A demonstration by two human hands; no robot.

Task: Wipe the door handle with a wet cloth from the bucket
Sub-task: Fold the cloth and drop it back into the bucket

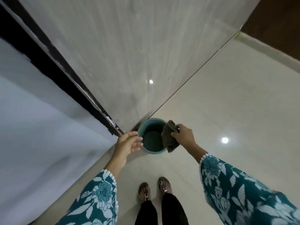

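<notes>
A teal bucket [140, 129] stands on the tiled floor against the foot of a pale door panel [123, 51]. My right hand [184, 134] is shut on a dark grey-brown cloth [168, 137], which hangs over the bucket's right rim. At the bucket's left rim my left hand [129, 142] hovers with its fingers spread and holds nothing. The inside of the bucket looks dark; I cannot tell how much water it holds. No door handle is in view.
A dark door frame [65, 75] runs diagonally from upper left down to the bucket, with a white wall [32, 119] left of it. Glossy cream floor tiles [235, 103] spread to the right. My sandalled feet [154, 189] stand just behind the bucket.
</notes>
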